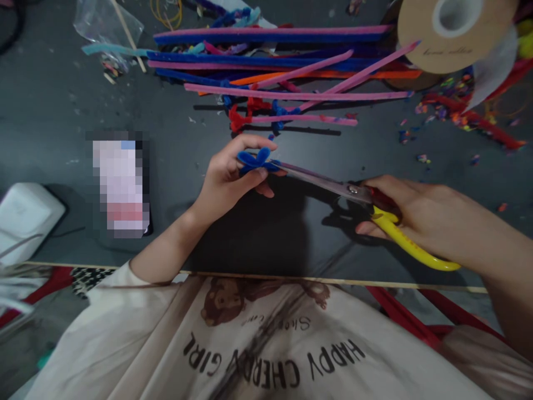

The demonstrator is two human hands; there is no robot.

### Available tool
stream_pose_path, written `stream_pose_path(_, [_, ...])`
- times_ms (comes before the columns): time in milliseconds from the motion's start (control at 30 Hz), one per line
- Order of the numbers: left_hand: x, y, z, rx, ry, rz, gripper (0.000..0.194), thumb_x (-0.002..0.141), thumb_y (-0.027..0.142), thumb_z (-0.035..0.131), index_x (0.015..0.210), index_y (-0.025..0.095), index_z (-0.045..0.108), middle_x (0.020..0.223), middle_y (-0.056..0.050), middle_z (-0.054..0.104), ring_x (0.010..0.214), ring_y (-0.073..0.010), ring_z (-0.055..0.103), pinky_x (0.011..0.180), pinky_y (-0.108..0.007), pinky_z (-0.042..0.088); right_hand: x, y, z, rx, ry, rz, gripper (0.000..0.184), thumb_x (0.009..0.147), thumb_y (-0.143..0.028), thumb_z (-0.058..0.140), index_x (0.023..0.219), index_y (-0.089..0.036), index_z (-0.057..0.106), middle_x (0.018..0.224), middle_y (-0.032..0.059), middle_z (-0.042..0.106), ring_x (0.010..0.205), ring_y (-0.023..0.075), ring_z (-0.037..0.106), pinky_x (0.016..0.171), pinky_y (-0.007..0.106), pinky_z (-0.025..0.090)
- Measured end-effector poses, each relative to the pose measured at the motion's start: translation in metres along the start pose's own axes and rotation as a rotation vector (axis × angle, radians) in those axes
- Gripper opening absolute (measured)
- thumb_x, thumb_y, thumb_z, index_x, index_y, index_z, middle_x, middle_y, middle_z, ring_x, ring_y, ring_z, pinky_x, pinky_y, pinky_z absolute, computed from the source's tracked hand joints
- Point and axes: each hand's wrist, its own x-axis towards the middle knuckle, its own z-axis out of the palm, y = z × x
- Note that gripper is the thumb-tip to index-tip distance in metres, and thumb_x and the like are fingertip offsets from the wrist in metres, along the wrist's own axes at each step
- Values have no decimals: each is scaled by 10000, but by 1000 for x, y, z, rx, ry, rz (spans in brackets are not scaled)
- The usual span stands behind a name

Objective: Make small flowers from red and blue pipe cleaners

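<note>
My left hand (233, 178) pinches a small blue pipe-cleaner flower (255, 160) between thumb and fingers, just above the dark table (62, 100). My right hand (420, 214) grips the yellow handles of a pair of scissors (333, 186). The scissor blades point left and their tips reach the blue flower at my left fingertips. Both hands hover over the table's near middle.
A pile of long pipe cleaners (283, 66) in pink, blue and orange lies at the back. A ribbon spool (453, 33) stands at the back right, with coloured scraps (445, 111) beside it. A phone (120, 186) and a white object (25, 216) lie at the left.
</note>
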Motion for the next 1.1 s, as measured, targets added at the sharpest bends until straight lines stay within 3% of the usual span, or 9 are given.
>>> stream_pose_path(333, [1, 2, 0, -25, -38, 12, 249, 782, 187, 643, 1023, 182, 582, 800, 41, 701, 663, -74, 694, 524, -141, 596, 1, -1, 0, -40, 36, -31, 747, 791, -769, 180, 933, -144, 564, 666, 72, 655, 467, 209, 609, 419, 310, 447])
stream_pose_path(633, [-1, 7, 1, -15, -19, -39, 245, 782, 175, 626, 1025, 183, 593, 811, 18, 710, 781, -130, 718, 523, -166, 592, 2, 0, 3, -42, 74, -7, 737, 803, -758, 181, 907, -141, 570, 637, 63, 630, 443, 188, 582, 418, 295, 430])
stream_pose_path(833, [0, 7, 3, -101, 47, -53, 155, 805, 245, 615, 935, 166, 646, 779, 15, 713, 697, -106, 706, 486, -156, 565, -1, 5, 0, -71, 88, -5, 666, 808, -746, 215, 911, -168, 530, 644, 42, 602, 470, 184, 581, 421, 281, 419])
stream_pose_path(967, [2, 11, 6, -135, 153, -178, 217, 859, 330, 527, 868, 145, 640, 694, 17, 716, 567, -77, 679, 498, -157, 559, -4, 5, 0, -114, 64, 21, 703, 787, -771, 192, 935, -170, 526, 722, 63, 623, 533, 208, 613, 468, 309, 456])
stream_pose_path(1100, [4, 14, 9, -127, 217, -252, 228, 856, 346, 516, 830, 143, 617, 710, 18, 722, 565, -77, 688, 525, -148, 553, -5, 2, 1, -102, -29, 85, 777, 757, -808, 127, 935, -171, 535, 728, 78, 645, 546, 246, 635, 483, 345, 473])
